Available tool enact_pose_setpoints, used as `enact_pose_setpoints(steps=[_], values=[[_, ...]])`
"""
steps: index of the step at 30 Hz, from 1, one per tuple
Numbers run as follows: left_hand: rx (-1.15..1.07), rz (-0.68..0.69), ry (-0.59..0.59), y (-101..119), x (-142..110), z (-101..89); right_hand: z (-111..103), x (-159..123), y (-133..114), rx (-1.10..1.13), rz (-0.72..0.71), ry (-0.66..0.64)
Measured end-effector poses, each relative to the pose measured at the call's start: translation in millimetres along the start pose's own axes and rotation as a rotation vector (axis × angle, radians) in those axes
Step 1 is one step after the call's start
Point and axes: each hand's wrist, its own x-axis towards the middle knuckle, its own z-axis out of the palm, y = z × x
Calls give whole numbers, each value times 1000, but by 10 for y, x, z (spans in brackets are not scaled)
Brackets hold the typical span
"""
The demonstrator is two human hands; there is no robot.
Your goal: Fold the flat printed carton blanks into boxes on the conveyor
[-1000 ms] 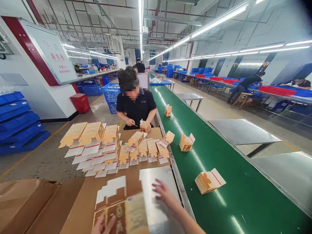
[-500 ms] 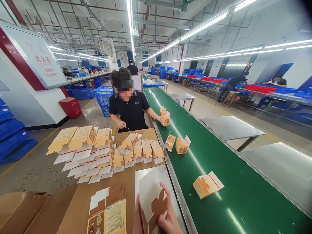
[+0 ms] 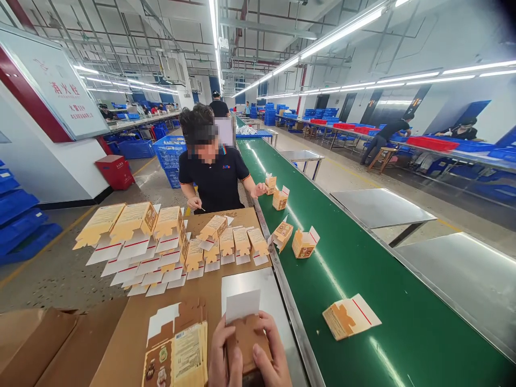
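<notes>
Between both hands is a small cardboard box [image 3: 246, 334], its brown flaps folded over on the side facing me and a white flap standing up beyond. My left hand [image 3: 224, 349] grips the box's left side, thumb on the brown flaps. On the opposite side my right hand [image 3: 269, 352] holds it, with its thumb also pressing on the brown face. A metal plate [image 3: 278, 301] lies under them. To their left is a stack of flat printed cartons [image 3: 187, 349]. Farther off stand several rows of part-folded boxes [image 3: 133, 228] with open flaps.
Along the right runs a green conveyor belt [image 3: 363, 269] with a metal rim, carrying several boxes, one nearby box [image 3: 349, 317] lying on its side. Across the table sits a co-worker [image 3: 215, 177], one hand near the belt. A large brown carton [image 3: 36, 344] stands at lower left.
The box flaps have been folded inward, and both thumbs now press on them. The co-worker's hand has let go of a box on the belt. Boxes on the belt have shifted slightly toward me.
</notes>
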Motion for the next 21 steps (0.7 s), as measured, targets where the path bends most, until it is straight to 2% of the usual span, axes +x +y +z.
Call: enact_pose_setpoints(steps=[3,5,7,9,12,14,16,18,20,21], values=[[106,94,-93,-105,25,-20,-99,65,62,-228,-66,-90],[122,87,-162,-216,33,-36,-152,102,80,-354,-39,-132],[122,48,-182,-304,50,-49,-185,112,60,-415,5,-156],[101,-10,-143,-332,108,-67,-212,90,23,-376,75,-230],[55,-181,-44,-284,279,-106,-284,30,51,-177,281,-389],[69,-276,-28,-263,420,-125,-365,20,157,-74,387,-406],[116,-296,-65,-302,573,-128,-459,80,277,-20,417,-299],[181,-274,-134,-405,782,-111,-551,220,337,28,466,-107],[280,-213,-196,-540,1105,-75,-629,407,309,38,505,98],[341,-169,-218,-606,1315,-49,-661,499,275,33,512,161]])
